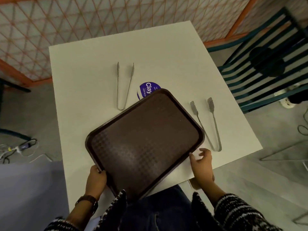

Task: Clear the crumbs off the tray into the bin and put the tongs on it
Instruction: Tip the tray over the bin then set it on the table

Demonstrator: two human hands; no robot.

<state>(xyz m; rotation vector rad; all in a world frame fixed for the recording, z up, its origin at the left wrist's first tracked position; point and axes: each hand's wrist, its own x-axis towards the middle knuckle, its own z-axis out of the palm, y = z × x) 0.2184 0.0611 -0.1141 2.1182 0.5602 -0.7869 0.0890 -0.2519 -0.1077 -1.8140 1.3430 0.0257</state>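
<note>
A dark brown tray [145,140] lies skewed on the white table [86,67], its near corner past the table's front edge. My left hand [96,179] grips the tray's near left rim. My right hand [202,164] hovers by the tray's right rim with fingers apart, holding nothing. One pair of slim metal tongs [124,84] lies on the table beyond the tray's far left side. A second pair of metal tongs [206,124] with flat ends lies to the tray's right, close to my right hand. No crumbs show on the tray.
A round purple sticker [148,89] is partly covered by the tray's far corner. A teal slatted chair [266,64] stands to the right. An orange mesh fence [83,19] runs behind the table. Cables [21,149] lie on the floor at left.
</note>
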